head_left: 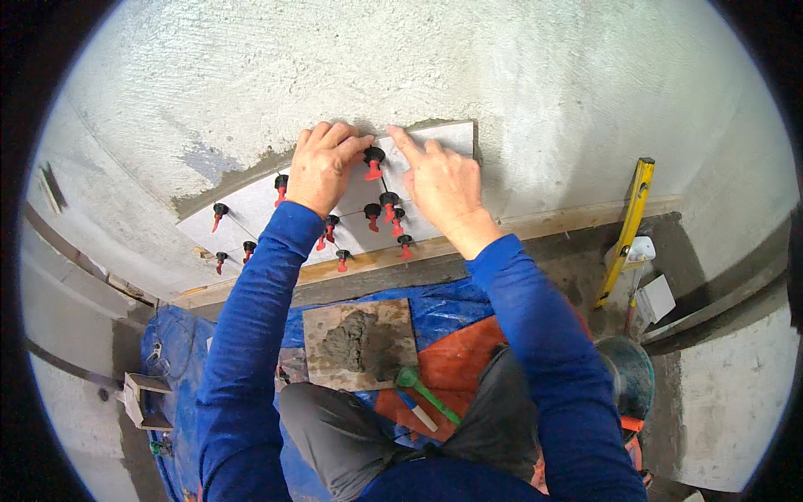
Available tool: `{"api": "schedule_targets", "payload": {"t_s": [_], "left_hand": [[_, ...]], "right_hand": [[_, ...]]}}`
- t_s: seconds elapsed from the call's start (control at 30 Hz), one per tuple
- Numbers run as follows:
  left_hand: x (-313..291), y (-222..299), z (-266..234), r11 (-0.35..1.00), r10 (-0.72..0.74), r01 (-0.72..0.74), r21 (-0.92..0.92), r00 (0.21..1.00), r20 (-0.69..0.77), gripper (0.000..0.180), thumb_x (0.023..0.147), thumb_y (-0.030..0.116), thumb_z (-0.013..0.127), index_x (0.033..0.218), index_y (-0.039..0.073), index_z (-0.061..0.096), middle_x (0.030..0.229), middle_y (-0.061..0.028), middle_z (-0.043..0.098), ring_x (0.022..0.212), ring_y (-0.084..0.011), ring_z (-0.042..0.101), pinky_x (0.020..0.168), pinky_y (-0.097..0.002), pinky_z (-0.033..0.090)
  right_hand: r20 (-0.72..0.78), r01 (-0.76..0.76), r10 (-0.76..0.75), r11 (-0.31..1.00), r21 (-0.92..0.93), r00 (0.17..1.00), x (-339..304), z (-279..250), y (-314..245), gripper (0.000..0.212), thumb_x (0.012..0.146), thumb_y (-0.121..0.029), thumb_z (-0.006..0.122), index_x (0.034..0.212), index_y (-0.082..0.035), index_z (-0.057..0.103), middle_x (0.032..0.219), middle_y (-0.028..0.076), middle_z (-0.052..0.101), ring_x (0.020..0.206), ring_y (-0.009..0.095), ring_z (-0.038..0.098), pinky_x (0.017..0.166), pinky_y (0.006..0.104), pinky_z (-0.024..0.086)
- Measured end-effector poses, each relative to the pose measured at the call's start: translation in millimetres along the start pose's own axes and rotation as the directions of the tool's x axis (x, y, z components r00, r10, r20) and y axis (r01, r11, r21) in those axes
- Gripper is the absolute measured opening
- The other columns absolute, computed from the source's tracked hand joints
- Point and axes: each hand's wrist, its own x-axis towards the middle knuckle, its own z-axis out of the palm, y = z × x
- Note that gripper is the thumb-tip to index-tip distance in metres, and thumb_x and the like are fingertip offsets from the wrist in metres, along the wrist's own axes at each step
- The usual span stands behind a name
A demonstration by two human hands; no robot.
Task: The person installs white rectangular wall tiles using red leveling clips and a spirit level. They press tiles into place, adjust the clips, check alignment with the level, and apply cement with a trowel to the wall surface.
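Pale wall tiles (351, 234) form a low band on the wall, with black and red tile levelling clips (389, 205) in their joints. My left hand (322, 167) is at the upper tile edge, fingers curled and pressed together. Its fingertips are beside the topmost levelling clip (374, 163); whatever they pinch is hidden. Over the upper right tile (456, 138) lies my right hand (447, 184), its index finger stretched to the top edge near the same joint and its other fingers bent.
A wooden batten (435, 248) runs beneath the tiles. Before my knees, a mortar-smeared board (401, 322) lies on a blue tarp (443, 301), near a green scoop (427, 393). At right stand a yellow spirit level (627, 230) and a bucket (631, 376).
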Motion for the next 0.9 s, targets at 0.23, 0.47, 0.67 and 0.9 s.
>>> {"api": "schedule_targets", "payload": {"t_s": [0.23, 0.47, 0.67, 0.9], "left_hand": [[-2, 1, 0, 0.999, -0.014, 0.013, 0.038, 1.0, 0.02, 0.032, 0.087, 0.014, 0.075, 0.118, 0.019, 0.076, 0.109, 0.0011, 0.068, 0.102, -0.0227, 0.062, 0.085, -0.039, 0.045], [1, 6, -7, 0.997, 0.009, -0.012, 0.078, 0.999, 0.036, 0.034, 0.087, 0.011, 0.073, 0.119, 0.018, 0.077, 0.11, 0.0007, 0.068, 0.102, -0.0219, 0.061, 0.088, -0.0382, 0.045], [-42, 20, -38, 0.996, -0.075, 0.077, 0.039, 0.996, -0.042, 0.067, 0.082, 0.005, 0.078, 0.146, 0.019, 0.063, 0.119, -0.011, 0.068, 0.11, -0.0308, 0.063, 0.098, -0.0429, 0.048], [-189, 104, -73, 0.841, -0.44, 0.466, -0.275, 0.885, 0.153, 0.031, 0.092, 0.002, 0.073, 0.123, 0.004, 0.075, 0.109, -0.016, 0.071, 0.105, -0.0334, 0.067, 0.096, -0.0422, 0.052]], "right_hand": [[-0.034, 0.038, -0.04, 0.997, -0.067, 0.999, -2, -12, 39, 0.069, 0.086, -0.02, 0.071, 0.153, -0.029, 0.054, 0.088, 0.011, 0.071, 0.075, 0.031, 0.074, 0.063, 0.0448, 0.061], [-0.039, -0.023, 0.02, 0.995, -0.098, 0.999, -15, -28, 84, 0.067, 0.087, -0.02, 0.071, 0.152, -0.025, 0.056, 0.085, 0.012, 0.071, 0.076, 0.032, 0.074, 0.066, 0.0476, 0.059], [-0.149, -0.444, 0.455, 0.89, 0.102, 0.878, -121, -89, 162, 0.049, 0.093, -0.02, 0.069, 0.141, -0.015, 0.066, 0.094, 0.016, 0.075, 0.077, 0.036, 0.071, 0.069, 0.0485, 0.055], [0.154, -0.817, 0.849, 0.528, -0.23, 0.505, -435, -184, 237, 0.029, 0.091, -0.03, 0.069, 0.096, -0.002, 0.077, 0.09, 0.025, 0.072, 0.089, 0.043, 0.071, 0.078, 0.052, 0.055]]}}
